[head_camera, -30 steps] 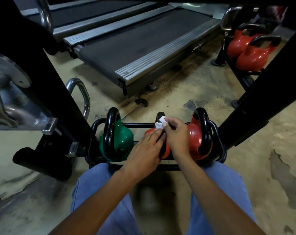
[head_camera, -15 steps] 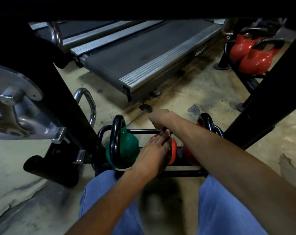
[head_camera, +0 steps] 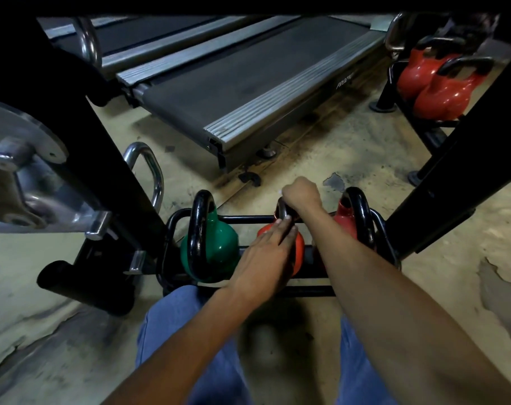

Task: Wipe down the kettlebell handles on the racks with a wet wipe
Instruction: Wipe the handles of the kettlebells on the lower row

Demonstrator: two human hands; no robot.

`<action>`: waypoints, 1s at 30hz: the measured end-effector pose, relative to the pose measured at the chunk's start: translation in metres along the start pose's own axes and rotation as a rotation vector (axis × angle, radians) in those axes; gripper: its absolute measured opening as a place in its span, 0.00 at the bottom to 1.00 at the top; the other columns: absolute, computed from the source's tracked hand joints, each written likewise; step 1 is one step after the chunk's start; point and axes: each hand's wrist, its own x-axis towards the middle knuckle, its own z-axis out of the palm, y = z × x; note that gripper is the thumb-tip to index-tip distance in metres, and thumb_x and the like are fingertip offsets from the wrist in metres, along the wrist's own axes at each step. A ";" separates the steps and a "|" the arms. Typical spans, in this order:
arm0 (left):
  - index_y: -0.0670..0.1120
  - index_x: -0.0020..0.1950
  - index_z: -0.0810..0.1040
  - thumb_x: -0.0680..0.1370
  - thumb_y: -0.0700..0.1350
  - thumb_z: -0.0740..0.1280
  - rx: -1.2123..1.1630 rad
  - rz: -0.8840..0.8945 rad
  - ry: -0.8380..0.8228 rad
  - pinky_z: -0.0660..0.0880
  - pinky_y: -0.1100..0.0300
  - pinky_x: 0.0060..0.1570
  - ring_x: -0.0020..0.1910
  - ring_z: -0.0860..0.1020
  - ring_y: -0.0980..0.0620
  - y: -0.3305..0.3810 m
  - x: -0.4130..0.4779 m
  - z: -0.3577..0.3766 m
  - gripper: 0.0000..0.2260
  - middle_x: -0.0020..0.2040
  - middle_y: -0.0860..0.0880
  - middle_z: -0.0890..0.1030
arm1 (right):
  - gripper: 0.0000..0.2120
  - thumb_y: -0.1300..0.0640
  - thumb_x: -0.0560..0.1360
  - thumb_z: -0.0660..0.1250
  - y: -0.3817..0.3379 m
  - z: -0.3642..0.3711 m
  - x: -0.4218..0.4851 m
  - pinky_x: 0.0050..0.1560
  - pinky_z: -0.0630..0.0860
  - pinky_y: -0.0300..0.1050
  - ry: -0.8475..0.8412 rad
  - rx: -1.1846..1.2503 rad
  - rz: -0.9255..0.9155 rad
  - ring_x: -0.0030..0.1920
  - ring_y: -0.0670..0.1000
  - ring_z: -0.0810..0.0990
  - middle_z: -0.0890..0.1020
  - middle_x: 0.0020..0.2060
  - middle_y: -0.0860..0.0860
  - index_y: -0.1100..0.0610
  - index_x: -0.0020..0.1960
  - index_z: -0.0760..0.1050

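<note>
Three kettlebells (head_camera: 299,249), one green, two red, sit in a rack (head_camera: 248,219) at lower centre. The right hand (head_camera: 301,194) curls round the middle handle (head_camera: 281,210); the left hand (head_camera: 263,267) rests on it, fingers (head_camera: 283,229) straight.

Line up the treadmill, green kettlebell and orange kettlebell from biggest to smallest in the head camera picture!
Largest to smallest in the head view:
1. treadmill
2. green kettlebell
3. orange kettlebell, though the left hand hides much of it, so second and third are unsure.

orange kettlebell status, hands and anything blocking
Right hand curled over orange kettlebell handle, wipe not visible. Left hand flat on its body. Green kettlebell alongside, apart.
</note>
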 end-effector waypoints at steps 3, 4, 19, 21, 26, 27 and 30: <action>0.47 0.82 0.54 0.78 0.46 0.69 -0.033 -0.010 0.027 0.59 0.49 0.77 0.81 0.53 0.48 0.004 0.001 -0.003 0.36 0.82 0.47 0.51 | 0.08 0.63 0.78 0.62 0.034 0.003 -0.012 0.35 0.76 0.47 -0.036 0.640 0.268 0.35 0.57 0.80 0.81 0.39 0.60 0.65 0.46 0.78; 0.47 0.82 0.55 0.79 0.47 0.67 -0.053 -0.012 0.032 0.59 0.50 0.78 0.80 0.53 0.47 0.005 0.001 -0.004 0.34 0.82 0.47 0.52 | 0.09 0.65 0.79 0.58 0.041 0.006 -0.019 0.31 0.76 0.45 -0.110 0.797 0.327 0.31 0.55 0.79 0.81 0.36 0.60 0.65 0.44 0.76; 0.45 0.82 0.50 0.82 0.50 0.61 0.080 -0.023 -0.001 0.42 0.52 0.78 0.81 0.46 0.48 0.015 -0.011 0.005 0.33 0.82 0.44 0.48 | 0.18 0.62 0.83 0.51 0.064 0.009 -0.051 0.31 0.79 0.40 -0.403 1.160 0.363 0.31 0.51 0.82 0.83 0.33 0.57 0.66 0.47 0.79; 0.44 0.82 0.51 0.82 0.49 0.61 0.096 -0.001 0.005 0.44 0.51 0.79 0.81 0.47 0.48 0.015 -0.020 0.006 0.32 0.82 0.44 0.49 | 0.18 0.60 0.81 0.52 0.054 0.009 -0.044 0.37 0.82 0.44 -0.330 1.123 0.400 0.37 0.56 0.84 0.83 0.40 0.61 0.67 0.50 0.78; 0.47 0.82 0.53 0.82 0.46 0.60 -0.031 0.040 -0.006 0.46 0.54 0.79 0.81 0.51 0.51 0.007 -0.035 0.003 0.30 0.83 0.48 0.51 | 0.14 0.57 0.79 0.61 0.083 0.018 -0.091 0.39 0.76 0.52 -0.105 0.746 0.137 0.37 0.60 0.78 0.82 0.38 0.59 0.65 0.49 0.82; 0.47 0.81 0.57 0.82 0.44 0.61 -0.089 0.042 0.025 0.51 0.53 0.79 0.80 0.55 0.51 0.004 -0.031 -0.001 0.28 0.82 0.49 0.55 | 0.12 0.56 0.80 0.63 0.093 0.019 -0.110 0.40 0.77 0.53 -0.021 0.643 0.007 0.39 0.59 0.81 0.84 0.38 0.56 0.61 0.48 0.83; 0.44 0.77 0.68 0.79 0.34 0.62 -0.282 0.022 0.054 0.60 0.52 0.77 0.77 0.63 0.51 -0.016 0.004 -0.009 0.25 0.78 0.48 0.65 | 0.07 0.58 0.82 0.66 0.109 0.027 -0.152 0.45 0.78 0.34 0.197 0.421 -0.322 0.45 0.43 0.84 0.85 0.44 0.46 0.53 0.54 0.83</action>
